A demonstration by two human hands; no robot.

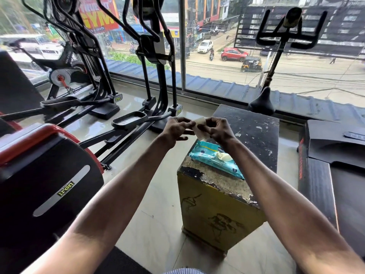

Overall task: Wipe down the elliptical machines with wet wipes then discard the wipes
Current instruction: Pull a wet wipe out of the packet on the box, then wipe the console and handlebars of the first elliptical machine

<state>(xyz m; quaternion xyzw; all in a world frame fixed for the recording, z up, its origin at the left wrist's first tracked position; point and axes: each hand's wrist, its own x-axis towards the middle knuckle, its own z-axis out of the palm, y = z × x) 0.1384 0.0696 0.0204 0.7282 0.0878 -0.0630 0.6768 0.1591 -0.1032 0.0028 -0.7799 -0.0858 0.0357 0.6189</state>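
A white wet wipe (199, 127) hangs between my two hands above the worn yellow box (217, 210). My left hand (175, 129) pinches its left edge and my right hand (217, 129) pinches its right edge. Below them a teal wipes pack (207, 155) lies on the box top, with another wipe poking out of its opening. A black and red elliptical machine (45, 175) stands close at my left, its pedal (130, 119) reaching toward my hands. A second elliptical (88, 56) stands further back by the window.
A black padded box (254, 127) stands behind the yellow one. A spin bike (276, 56) with a black saddle is by the glass wall at the right. A treadmill (335, 165) fills the right edge. Pale tiled floor (158, 224) runs between the machines.
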